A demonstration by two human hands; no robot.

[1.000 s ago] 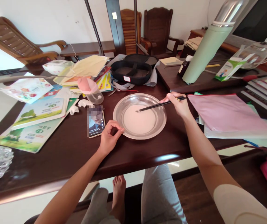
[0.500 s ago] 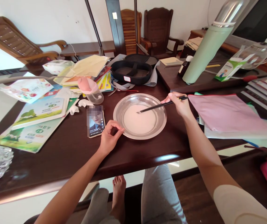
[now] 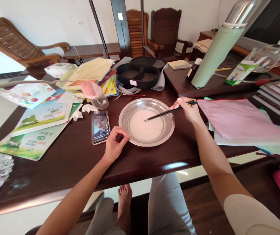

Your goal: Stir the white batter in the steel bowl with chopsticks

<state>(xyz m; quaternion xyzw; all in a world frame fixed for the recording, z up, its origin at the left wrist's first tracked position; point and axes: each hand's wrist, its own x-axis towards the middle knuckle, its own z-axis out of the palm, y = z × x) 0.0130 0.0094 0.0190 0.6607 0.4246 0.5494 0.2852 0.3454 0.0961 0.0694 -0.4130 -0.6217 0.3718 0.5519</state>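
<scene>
A round metal plate (image 3: 168, 133) with a raised rim stands on the dark wooden table, holding a whitish mixture (image 3: 142, 129). My left hand (image 3: 116, 143) pinches the plate's rim at its near left side between thumb and fingers. Black chopsticks (image 3: 163, 113) are gripped in my right hand (image 3: 188, 108), over the plate's right side. Their tips reach down to the mixture near its middle, with a small pale bit at the ends. Left of the plate lies a phone (image 3: 101, 128) with its screen lit, close to my left hand.
A pink-lidded cup (image 3: 94, 94) and crumpled tissues (image 3: 81, 111) are behind the phone. Booklets (image 3: 32, 137) cover the left side. An open black case (image 3: 138, 76) sits behind the plate. At right are a pink pouch (image 3: 235, 117) and a tall green thermos (image 3: 218, 49).
The chopstick tips have shifted slightly down and to the right in the mixture. My left hand and the plate have stayed in place.
</scene>
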